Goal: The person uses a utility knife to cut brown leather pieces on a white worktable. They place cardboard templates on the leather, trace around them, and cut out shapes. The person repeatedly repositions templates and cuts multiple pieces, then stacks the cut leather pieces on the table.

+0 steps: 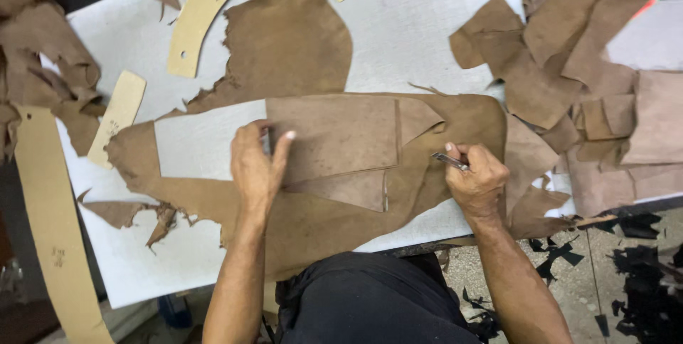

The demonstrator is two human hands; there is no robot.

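Note:
A large brown suede hide [320,223] lies across the white cutting board [427,31], with a rectangular hole cut out at its left. My left hand [257,166] presses flat on a brown rectangular piece [334,134] that rests on the hide, fingers spread along its left edge. My right hand [478,182] grips a small metal knife [450,162], its tip touching the hide just right of the piece. A second, angled brown piece [352,191] lies below the first.
Another hide [292,45] lies farther back. Tan cardboard patterns lie at top left [203,9], at the left [117,116] and along the board's left edge [50,223]. Cut suede pieces pile at right [569,52] and far left [35,52]. Black scraps [640,273] litter the floor.

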